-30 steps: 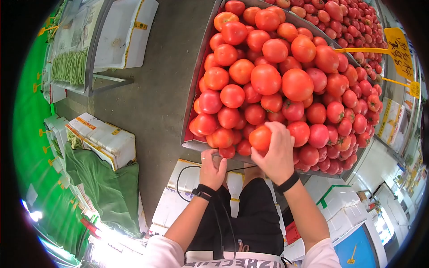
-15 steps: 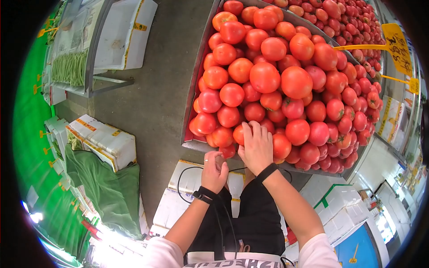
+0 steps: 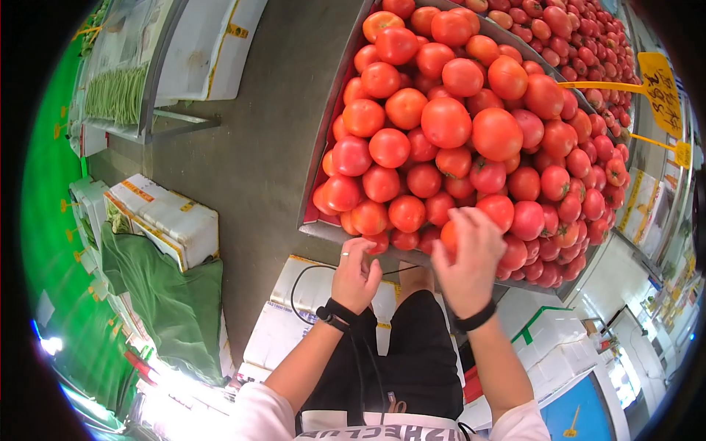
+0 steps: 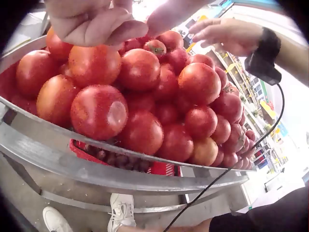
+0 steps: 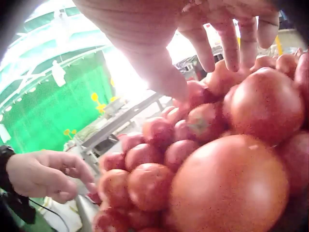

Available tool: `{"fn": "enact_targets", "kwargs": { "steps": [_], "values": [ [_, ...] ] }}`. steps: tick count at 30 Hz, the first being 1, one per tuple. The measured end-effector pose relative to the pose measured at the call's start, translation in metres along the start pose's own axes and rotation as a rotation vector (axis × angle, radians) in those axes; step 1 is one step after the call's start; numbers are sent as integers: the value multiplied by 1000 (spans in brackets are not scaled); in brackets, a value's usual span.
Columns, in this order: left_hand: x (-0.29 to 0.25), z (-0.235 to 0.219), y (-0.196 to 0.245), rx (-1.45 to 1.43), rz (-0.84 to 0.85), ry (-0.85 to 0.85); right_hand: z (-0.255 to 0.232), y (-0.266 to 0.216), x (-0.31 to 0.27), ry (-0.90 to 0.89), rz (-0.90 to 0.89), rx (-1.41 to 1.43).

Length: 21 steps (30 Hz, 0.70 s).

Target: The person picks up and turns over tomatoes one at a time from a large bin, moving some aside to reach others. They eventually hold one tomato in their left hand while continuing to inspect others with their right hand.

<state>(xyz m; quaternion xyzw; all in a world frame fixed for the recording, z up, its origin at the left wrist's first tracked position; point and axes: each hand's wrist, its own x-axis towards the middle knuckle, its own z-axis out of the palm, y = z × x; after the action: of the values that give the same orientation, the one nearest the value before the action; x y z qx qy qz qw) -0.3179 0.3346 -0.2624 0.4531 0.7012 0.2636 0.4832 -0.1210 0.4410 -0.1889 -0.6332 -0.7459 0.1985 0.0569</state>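
Observation:
Red tomatoes lie heaped in a metal-edged display bin. My right hand is over the front of the heap, slightly blurred in the head view. In the right wrist view its fingers extend apart above the tomatoes, with none held. One tomato shows between its thumb and fingers in the head view, low in the pile. My left hand stays at the bin's front edge, fingers loosely bent and holding nothing, beside a front tomato.
A metal rim borders the bin. Yellow price signs stick out on the right. White foam boxes and a green cloth are to the left. A black cable runs between the wrists. Below the bin sits a red crate.
My right hand carried a tomato left, let it go on the front of the heap, then moved back right. My left hand has barely moved. The head view has shifted slightly.

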Motion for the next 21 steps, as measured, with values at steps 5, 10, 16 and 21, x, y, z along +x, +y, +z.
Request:
{"fn": "enact_targets", "kwargs": {
  "steps": [5, 10, 16, 21],
  "values": [
    [6, 9, 11, 8, 42, -29, -16, 54, 8, 9, 141, -255],
    [5, 13, 23, 0, 23, -69, -6, 72, 21, -96, 109, -426],
    [5, 13, 23, 77, 58, -77, -20, 76, 22, -60, 151, -255],
    [3, 22, 20, -6, -13, -132, -53, 52, -3, 3, 292, 399]
  ]
}}
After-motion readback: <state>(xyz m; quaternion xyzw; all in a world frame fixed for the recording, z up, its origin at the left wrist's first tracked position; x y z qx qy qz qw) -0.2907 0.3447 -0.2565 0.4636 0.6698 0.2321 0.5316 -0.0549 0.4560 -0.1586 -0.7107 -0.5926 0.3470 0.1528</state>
